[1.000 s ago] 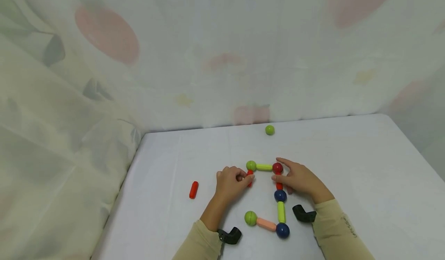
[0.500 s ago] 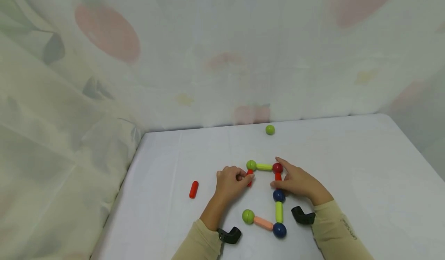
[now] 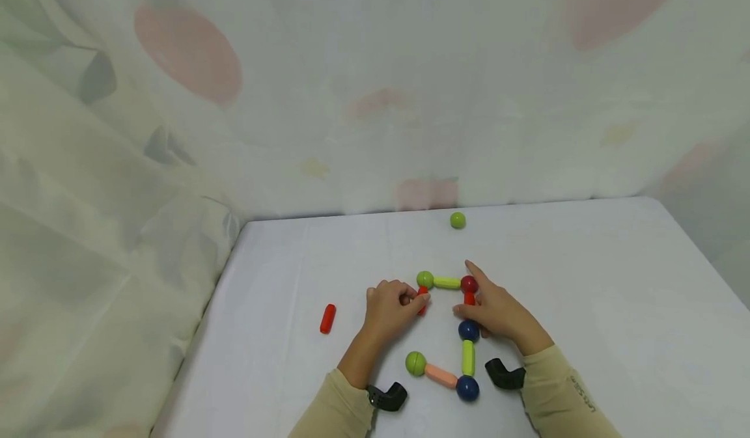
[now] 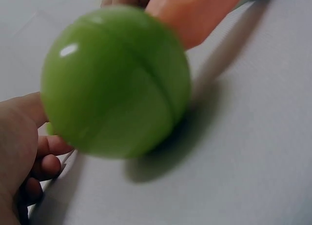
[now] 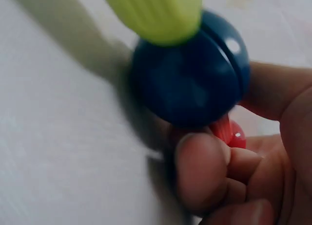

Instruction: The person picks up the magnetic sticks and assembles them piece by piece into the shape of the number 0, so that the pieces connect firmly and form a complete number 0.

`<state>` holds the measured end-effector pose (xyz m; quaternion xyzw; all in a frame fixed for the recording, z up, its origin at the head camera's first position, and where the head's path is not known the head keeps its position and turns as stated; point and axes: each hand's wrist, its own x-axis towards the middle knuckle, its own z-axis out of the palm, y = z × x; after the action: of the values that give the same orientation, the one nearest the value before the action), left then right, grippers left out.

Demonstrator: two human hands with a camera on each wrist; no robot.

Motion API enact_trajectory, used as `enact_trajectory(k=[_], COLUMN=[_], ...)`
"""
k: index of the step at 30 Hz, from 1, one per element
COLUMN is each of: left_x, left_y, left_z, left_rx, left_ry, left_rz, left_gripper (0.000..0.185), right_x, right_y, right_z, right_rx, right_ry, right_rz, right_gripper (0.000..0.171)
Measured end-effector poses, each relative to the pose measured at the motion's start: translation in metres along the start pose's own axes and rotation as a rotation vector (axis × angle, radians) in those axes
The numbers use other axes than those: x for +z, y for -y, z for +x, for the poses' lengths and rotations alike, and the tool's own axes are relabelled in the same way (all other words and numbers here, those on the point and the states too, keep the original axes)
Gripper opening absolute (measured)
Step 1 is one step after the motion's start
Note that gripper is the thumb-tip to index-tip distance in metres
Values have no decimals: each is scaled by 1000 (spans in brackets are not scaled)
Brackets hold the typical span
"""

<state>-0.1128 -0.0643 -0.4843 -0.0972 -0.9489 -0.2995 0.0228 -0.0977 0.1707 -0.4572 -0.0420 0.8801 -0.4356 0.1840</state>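
My left hand [image 3: 389, 309] pinches a red rod [image 3: 422, 291] that hangs from an upper green ball [image 3: 424, 279]. A yellow-green rod [image 3: 447, 282] joins that ball to a red ball [image 3: 469, 284]. My right hand [image 3: 502, 314] grips the red rod [image 3: 469, 299] below it, index finger extended past the red ball. Under that rod come a blue ball [image 3: 468, 330], another yellow-green rod [image 3: 468, 358] and a lower blue ball [image 3: 467, 388]. A peach rod [image 3: 441, 376] links this to a lower green ball [image 3: 415, 363], large in the left wrist view.
A loose red rod [image 3: 328, 319] lies to the left on the white table [image 3: 281, 373]. One green ball [image 3: 458, 220] sits near the far edge, before a printed curtain [image 3: 351, 138]. Black wrist cameras [image 3: 388, 397] project over the tabletop.
My right hand has slid its thumb down the red rod. The lower part of the chain has swung slightly left. My left hand holds nearly still.
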Motion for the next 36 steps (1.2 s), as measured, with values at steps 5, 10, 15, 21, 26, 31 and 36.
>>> enact_trajectory(k=[5,10,15,21,26,31,36], left_x=[0,1,1,1,2,3,2], left_y=[0,0,0,0,1,0,-1], left_z=[0,0,0,1,0,1,2], left_rx=[-3,-4,-4,-6,-4,-4,-21], left_ry=[-3,-5,-16,-35,-59,-75,-61], left_rz=[0,-2,-16,-15,-18,-14,-19], left_gripper=[32,33,31,29,27,25,27], right_x=[4,9,11,11,12,13,10], right_y=[0,-2,1,2,-1,-3,-4], right_z=[6,8,6,8,8,8,9], right_rx=[-20,2,12,-3,-2,-1,-29], right_ry=[-69,-104,-125,-131,-130,-131,-146], right_rz=[-27,-89,-106,-110,-116,-117,-137], right_gripper=[92,96,95,90,88,84,82])
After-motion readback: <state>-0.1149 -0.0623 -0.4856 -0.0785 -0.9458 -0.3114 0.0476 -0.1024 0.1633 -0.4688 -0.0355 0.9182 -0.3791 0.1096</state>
